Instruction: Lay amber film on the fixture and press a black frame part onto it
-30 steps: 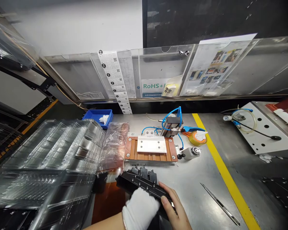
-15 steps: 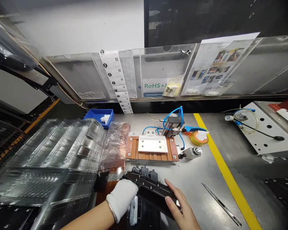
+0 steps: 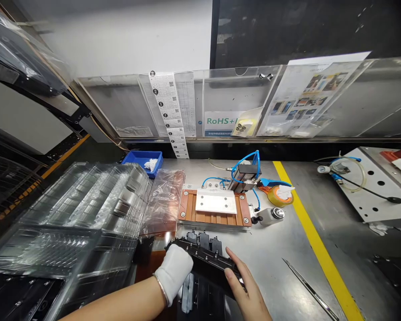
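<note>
across the bench in front of you, the metal table (image 3: 267, 267) takes up most of the space, with a yellow stripe (image 3: 314, 232) running down it to your right. the biggest thing on your left is the heap of clear plastic trays (image 3: 96, 196), and on the far right sits a white box (image 3: 364, 196) with round holes, a gauge and a black lever. just beyond your hands is a brown block (image 3: 220, 219) with a white plate (image 3: 215, 201) on top, and crinkled plastic wrap (image 3: 163, 191) lies beside it over brown sheets. the long black bar (image 3: 207, 261) is between your two hands, slanting from upper left down to lower right, above some flat black pieces (image 3: 203, 242). your left hand (image 3: 175, 265), in a white glove, is at the bar's upper left end; its fingertips are hidden, so you cannot tell how they close. your bare right hand (image 3: 249, 292) pinches the lower right end, thumb on the near side and fingers on the far side. a blue bin (image 3: 137, 157) with white scraps sits behind the trays. smaller still are the tweezers (image 3: 309, 287) right of your hands, the yellow tape roll (image 3: 277, 196) near the stripe, and the bottle (image 3: 270, 216) beside the block.
</note>
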The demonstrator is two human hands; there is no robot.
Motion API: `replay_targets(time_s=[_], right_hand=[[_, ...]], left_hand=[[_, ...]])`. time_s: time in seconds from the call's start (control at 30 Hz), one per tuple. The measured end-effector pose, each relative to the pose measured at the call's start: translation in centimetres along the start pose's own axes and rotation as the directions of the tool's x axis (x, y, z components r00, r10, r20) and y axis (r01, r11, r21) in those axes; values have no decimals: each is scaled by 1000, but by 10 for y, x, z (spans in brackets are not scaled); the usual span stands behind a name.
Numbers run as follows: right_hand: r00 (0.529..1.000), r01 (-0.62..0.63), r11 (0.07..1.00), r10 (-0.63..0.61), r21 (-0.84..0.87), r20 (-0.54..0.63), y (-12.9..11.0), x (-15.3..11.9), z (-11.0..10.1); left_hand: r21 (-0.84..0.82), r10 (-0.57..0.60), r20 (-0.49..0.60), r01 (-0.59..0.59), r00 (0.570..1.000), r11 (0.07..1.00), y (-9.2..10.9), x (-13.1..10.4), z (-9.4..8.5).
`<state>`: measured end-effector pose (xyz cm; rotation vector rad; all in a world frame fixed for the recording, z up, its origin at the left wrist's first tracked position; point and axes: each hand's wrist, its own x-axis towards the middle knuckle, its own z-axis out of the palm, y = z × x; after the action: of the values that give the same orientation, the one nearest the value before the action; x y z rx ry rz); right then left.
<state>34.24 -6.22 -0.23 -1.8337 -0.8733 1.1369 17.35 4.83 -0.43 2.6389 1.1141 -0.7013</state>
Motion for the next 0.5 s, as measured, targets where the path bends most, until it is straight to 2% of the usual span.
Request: replay_targets(time_s=[0.17,0.27,0.33,0.37,0.4,0.43,0.47,0.5], right_hand=[[999,-34,997,35,63,-9,-6,-1,5],[999,7,1000,-6,17,-32,-4,-1,6],[995,76,996,-79,-53,-63,2,-2,5],[989,118,989,-125,-87,-80,6,-3,4],[979,166,979,-178,-117,-97,11,-3,3],[966,217,966,-233,-142,-113,16,-4,2],[950,263,950,-286,-168,-129,20,-4,1],[931,308,931,-337,-195,-139,25,-4,-1]], left_hand=[[83,-4,23,2,1000,997,1,-10,-25],[102,-5,-8,6,1000,995,0,-26,-45],[-20,7,-38,-8,999,1000,-3,-38,-58],[-158,4,-55,-13,998,987,-4,-44,-62],[-355,-8,-62,-15,998,935,-5,-49,-65],[-579,-23,-51,-11,998,815,-4,-53,-65],[-778,-35,-30,-1,999,628,-3,-55,-62],[-919,-35,-11,4,999,394,-1,-56,-56]])
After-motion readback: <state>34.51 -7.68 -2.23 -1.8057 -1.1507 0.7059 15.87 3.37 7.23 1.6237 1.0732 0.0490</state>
